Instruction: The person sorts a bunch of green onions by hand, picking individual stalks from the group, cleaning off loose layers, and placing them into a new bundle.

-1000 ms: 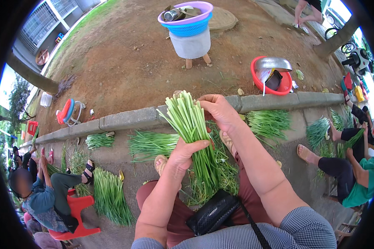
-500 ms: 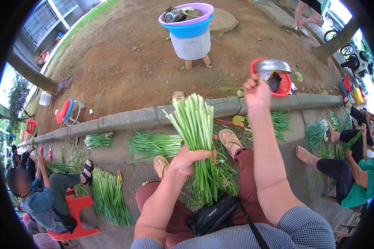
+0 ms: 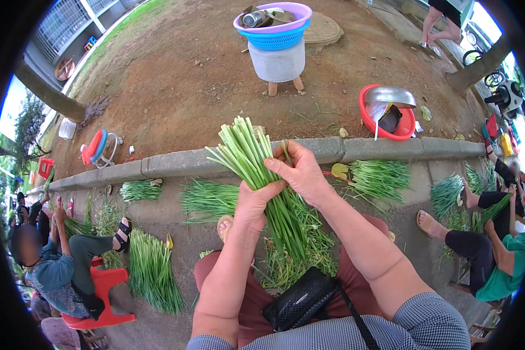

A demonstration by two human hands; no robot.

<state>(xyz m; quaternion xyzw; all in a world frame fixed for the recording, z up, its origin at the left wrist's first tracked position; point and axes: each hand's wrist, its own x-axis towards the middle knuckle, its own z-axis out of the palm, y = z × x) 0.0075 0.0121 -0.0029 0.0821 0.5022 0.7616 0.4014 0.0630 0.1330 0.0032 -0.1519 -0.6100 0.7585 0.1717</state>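
**Bundle (image 3: 283, 213) of green stalks, held in midair**

Directions run as on a clock face centred on the bundle.

Bundle: one, long and leafy, at mid-view above the wearer's knees; tilted, pale ends toward 11, dark leaf tips toward 5.

Left hand (image 3: 255, 201): one, bare, clamped around the bundle's middle, thumb across the front.

Right hand (image 3: 300, 175): one, bare, at the bundle's upper right edge; thumb against the stalks, fingers bent. A thin stalk (image 3: 286, 153) shows at the fingers; whether they pinch it cannot be told.

Scraps (image 3: 315, 248): loose, green, on the pavement at 5, partly behind the leaf tips.

Bag (image 3: 302, 298): one, black, strapped, on the lap between 5 and 6.

Heaps on the pavement: one pale-ended heap (image 3: 151, 271) at 8; one sheaf (image 3: 210, 201) at 9, close by; one spread pile (image 3: 379, 179) at 3.

Curb (image 3: 186, 162): stone, crossing beyond the bundle from 9 to 3.

Red basin (image 3: 399, 131): at 2, on soil, with a metal bowl (image 3: 394, 94) tilted in it.

Stool (image 3: 277, 61): grey, wooden-legged, at 12, bearing a blue basket (image 3: 277, 41) and a purple basin (image 3: 300, 10), stacked.
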